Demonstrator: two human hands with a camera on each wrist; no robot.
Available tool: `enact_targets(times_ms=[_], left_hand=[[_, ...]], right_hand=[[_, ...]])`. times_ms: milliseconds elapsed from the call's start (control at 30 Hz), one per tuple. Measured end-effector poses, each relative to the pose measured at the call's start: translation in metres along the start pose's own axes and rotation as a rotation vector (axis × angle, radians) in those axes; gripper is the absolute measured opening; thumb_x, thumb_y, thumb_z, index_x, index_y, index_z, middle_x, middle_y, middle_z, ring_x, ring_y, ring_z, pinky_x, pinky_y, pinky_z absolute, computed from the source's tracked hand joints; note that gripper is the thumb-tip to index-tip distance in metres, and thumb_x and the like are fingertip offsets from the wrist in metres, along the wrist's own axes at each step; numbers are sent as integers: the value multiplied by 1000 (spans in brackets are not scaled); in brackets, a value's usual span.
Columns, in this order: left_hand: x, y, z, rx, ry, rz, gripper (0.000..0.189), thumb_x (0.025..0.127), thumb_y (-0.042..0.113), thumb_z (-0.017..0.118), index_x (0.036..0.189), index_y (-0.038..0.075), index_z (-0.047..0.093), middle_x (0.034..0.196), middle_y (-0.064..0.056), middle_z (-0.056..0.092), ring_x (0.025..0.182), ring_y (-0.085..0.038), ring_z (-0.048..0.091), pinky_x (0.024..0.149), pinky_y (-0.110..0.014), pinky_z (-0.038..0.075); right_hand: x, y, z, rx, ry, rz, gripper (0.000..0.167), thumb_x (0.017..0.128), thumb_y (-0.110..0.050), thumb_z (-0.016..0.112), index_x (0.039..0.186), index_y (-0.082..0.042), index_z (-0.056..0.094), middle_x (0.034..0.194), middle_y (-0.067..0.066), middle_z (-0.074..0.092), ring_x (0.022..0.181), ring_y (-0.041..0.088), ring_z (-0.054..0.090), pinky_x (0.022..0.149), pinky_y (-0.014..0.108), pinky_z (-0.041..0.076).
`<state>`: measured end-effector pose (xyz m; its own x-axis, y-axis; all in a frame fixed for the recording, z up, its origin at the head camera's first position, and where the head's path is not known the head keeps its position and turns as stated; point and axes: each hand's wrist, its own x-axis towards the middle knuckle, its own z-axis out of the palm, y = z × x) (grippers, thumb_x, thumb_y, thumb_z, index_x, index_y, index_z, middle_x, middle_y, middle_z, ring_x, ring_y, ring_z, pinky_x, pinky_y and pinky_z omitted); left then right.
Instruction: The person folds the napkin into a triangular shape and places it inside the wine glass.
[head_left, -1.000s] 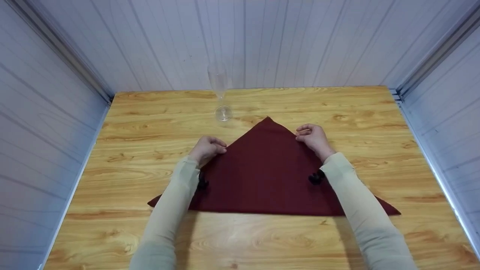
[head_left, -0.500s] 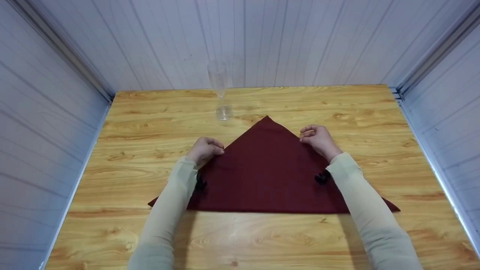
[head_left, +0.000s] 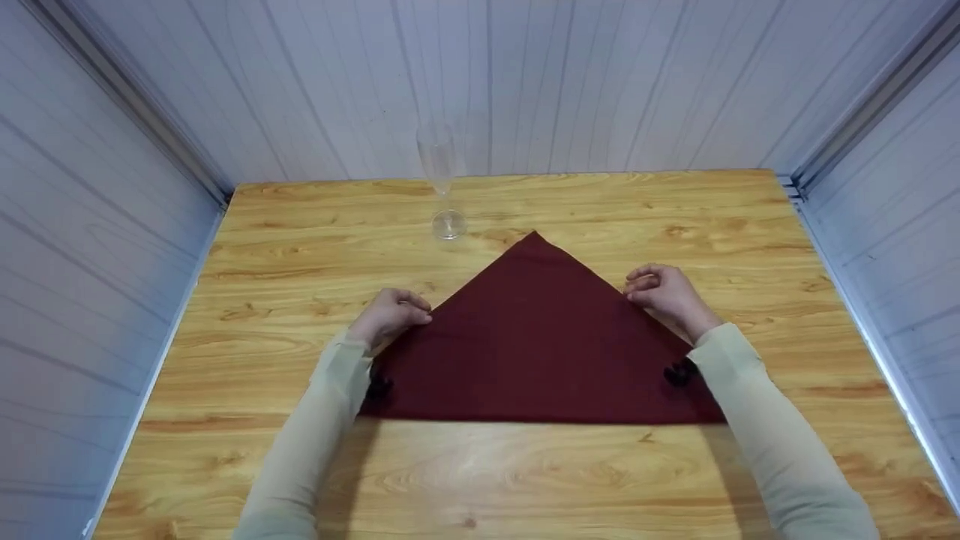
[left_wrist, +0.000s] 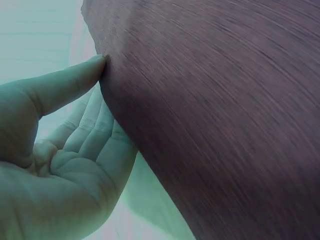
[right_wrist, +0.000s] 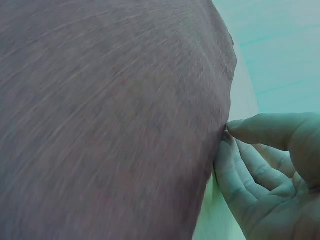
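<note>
Through the head camera I looked down on a yellow wood-grain table (head_left: 480, 484), its brown streaks and knots running mostly from side to side. A dark red cloth (head_left: 525, 337) lay across the middle as a triangle, its tip pointing toward the back wall (head_left: 600, 82) and its long straight edge on the near side. The left hand (head_left: 391, 313) had the left slanting edge pinched; on its wrist camera I made out the thumb tip at the cloth's edge and the fingers underneath, partly covered. The right hand (head_left: 667, 295) pinched the right slanting edge between thumb and fingertips. Pale sleeves (head_left: 787, 450) hid both lower corners from me, and a small black object showed at each wrist, too dark for me to identify.

Beyond the cloth, a little left of its tip, a clear flute glass (head_left: 444, 189) stood upright on the table, well apart from both hands, its bowl so faint against the wall that I could barely trace it. Whitish-blue panels with thin dark lines made up the back wall, the left wall (head_left: 82, 285) and the right wall (head_left: 907, 247), with grey-brown strips (head_left: 127, 90) along the two far corners. A soft sheen lit the near wood, between shadows from the forearms. Both wrist pictures reached me with a greenish cast.
</note>
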<state>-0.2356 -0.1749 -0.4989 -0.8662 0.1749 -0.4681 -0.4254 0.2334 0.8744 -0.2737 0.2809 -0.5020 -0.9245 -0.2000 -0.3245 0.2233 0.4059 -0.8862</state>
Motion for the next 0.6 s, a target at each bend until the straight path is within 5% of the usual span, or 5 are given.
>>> enact_targets(times_ms=[133,333,600], left_hand=[[-15,-4,-4,69,19,21,30,85,-5,66,112,-12,56,94,-13,63,81,-20,59,79,-36,49],[-29,-3,0,420,157,115,25,80,-1,73,102,-6,63,88,-11,65,81,-20,59,76,-34,48],[-47,-4,27,788,250,218,34,78,8,77,106,-3,61,99,-19,65,91,-31,61,80,-44,49]], right_hand=[[-14,3,-6,-101,-15,-35,37,91,2,60,125,11,48,114,29,59,103,35,58,79,27,51],[-38,6,-6,-256,-14,-122,39,92,-1,61,129,8,50,121,26,58,110,37,56,89,37,49],[-75,13,17,-552,-50,-310,50,90,-7,66,135,6,48,138,28,43,126,45,40,104,56,31]])
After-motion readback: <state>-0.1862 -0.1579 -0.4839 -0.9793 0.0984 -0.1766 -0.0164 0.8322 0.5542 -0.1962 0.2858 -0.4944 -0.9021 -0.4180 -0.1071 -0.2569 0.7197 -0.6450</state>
